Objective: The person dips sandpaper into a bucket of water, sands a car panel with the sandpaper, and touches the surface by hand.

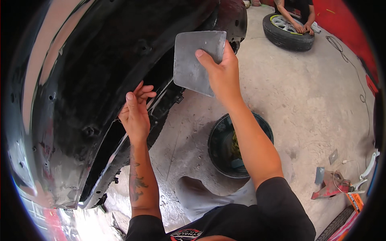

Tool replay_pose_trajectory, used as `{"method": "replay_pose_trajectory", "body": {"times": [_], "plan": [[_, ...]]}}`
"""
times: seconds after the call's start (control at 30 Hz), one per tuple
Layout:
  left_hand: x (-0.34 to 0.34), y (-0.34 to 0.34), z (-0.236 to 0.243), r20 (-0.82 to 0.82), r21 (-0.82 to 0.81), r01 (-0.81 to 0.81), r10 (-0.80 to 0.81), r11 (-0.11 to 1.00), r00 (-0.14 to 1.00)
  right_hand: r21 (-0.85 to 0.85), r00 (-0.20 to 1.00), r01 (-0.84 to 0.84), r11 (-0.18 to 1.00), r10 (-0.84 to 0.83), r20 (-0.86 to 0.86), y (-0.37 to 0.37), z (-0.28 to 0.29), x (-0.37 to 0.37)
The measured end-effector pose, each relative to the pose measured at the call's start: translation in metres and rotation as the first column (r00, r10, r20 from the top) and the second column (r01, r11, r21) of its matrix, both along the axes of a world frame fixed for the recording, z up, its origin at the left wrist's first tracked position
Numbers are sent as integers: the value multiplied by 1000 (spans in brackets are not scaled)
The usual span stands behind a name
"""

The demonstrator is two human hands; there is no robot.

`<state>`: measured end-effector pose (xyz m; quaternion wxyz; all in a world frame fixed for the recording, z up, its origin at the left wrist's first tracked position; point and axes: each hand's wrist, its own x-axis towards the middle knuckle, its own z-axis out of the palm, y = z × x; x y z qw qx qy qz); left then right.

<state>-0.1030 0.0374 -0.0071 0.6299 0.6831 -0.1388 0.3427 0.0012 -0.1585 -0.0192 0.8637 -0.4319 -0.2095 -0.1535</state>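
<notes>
In front of me a large black car bumper (96, 64) fills the left side, with holes and dull, scuffed patches on its surface. My left hand (136, 110) is beside its inner edge, palm turned up, fingers loosely bent and apart, with nothing visible in them. Higher and further right, my right hand (221, 72) grips a grey, square sheet (191, 48), probably sandpaper, with the thumb on its face. The sheet is held up in front of the bumper's right edge.
A dark bucket (217, 144) with items inside stands between my legs on the concrete floor (305, 112). A co-worker's hands (299, 28) rest on a tyre (287, 42) at upper right, near a red wall (341, 20) and cable (341, 48). A red metal tool (333, 186) lies at lower right.
</notes>
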Motion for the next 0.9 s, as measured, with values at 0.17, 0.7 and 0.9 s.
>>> {"method": "replay_pose_trajectory", "body": {"times": [0.17, 0.7, 0.9], "plan": [[0, 2, 0, -16, 46, -1, 2, 999, 1000, -52, 990, 25, 998, -17, 142, 16, -9, 5], [0, 4, -2, -38, 19, 23, -23, 1000, 999, -34, 991, -54, 998, 58, 124, 14, -4, 6], [0, 3, -3, -4, 64, 27, -26, 998, 1000, -66, 977, 43, 997, -28, 212, 22, -10, 10]]}}
